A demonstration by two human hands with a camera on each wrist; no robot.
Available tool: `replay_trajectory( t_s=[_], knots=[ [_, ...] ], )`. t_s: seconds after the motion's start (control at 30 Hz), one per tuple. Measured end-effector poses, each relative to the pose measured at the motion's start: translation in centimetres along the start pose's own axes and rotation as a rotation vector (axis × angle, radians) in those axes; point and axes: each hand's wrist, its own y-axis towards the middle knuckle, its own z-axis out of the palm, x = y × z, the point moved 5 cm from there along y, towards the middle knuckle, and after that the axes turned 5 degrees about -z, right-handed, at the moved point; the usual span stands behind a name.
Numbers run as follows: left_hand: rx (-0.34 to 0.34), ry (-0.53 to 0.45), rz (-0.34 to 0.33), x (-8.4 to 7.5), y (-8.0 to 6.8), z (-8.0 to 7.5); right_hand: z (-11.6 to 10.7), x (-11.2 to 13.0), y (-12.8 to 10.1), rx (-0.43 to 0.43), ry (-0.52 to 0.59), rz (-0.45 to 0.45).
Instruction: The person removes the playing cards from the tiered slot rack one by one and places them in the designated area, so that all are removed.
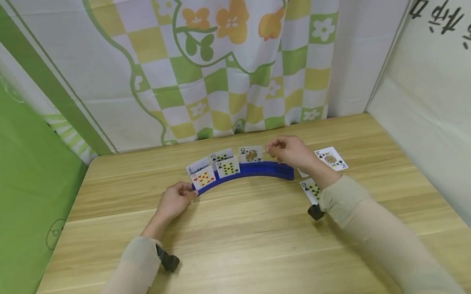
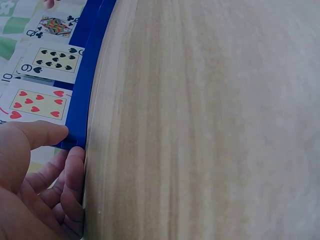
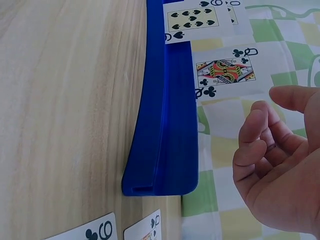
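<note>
A curved blue card holder [image 1: 261, 169] stands on the wooden table [image 1: 251, 264] with several playing cards upright in it. These include a hearts card [image 1: 203, 177], a nine of spades [image 1: 227, 167] and a queen of clubs [image 1: 251, 153]. My left hand [image 1: 185, 192] grips the holder's left end [image 2: 82, 100], thumb on top by the hearts card [image 2: 37, 102] and fingers curled below. My right hand [image 1: 272, 149] hovers over the holder's right end [image 3: 165, 130]. It sits just right of the queen of clubs [image 3: 225, 72], fingers loosely curled and holding nothing.
A king of clubs [image 1: 331, 158] and a clubs card [image 1: 311, 189] lie face up on the table by my right wrist, and a further card is partly hidden there. Patterned cloth hangs behind the table, with a green panel to the left and a white panel to the right.
</note>
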Motion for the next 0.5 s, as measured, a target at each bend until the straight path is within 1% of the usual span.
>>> replay_trajectory(
  t_s=[0.33, 0.5],
  knots=[
    [0.004, -0.005, 0.0, 0.0, 0.1, -0.1, 0.6, 0.5, 0.9, 0.004, 0.014, 0.002],
    [0.001, -0.003, 0.002, 0.1, 0.1, 0.0, 0.8, 0.6, 1.3, -0.005, -0.008, -0.026]
  ],
)
